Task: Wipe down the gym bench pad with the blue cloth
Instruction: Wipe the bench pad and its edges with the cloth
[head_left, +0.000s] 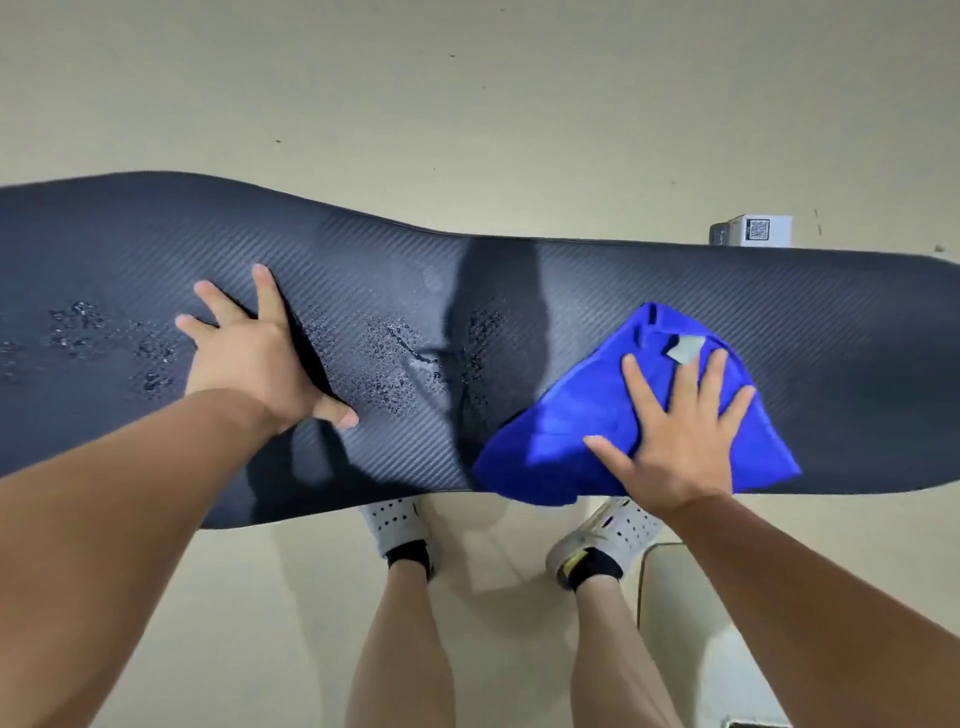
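A long dark textured gym bench pad (649, 280) stretches across the view from left to right. Water droplets (395, 358) lie on its middle and on its left part. A blue cloth (571, 431) with a small grey tag lies crumpled on the pad's right half, overhanging the near edge a little. My right hand (675, 431) presses flat on the cloth with fingers spread. My left hand (254, 353) rests flat on the bare pad left of centre, fingers apart, holding nothing.
Beige floor surrounds the bench. My two feet in white perforated shoes (397, 522) stand at the pad's near edge. A small white box with a QR code (753, 229) sits on the floor beyond the pad at the right.
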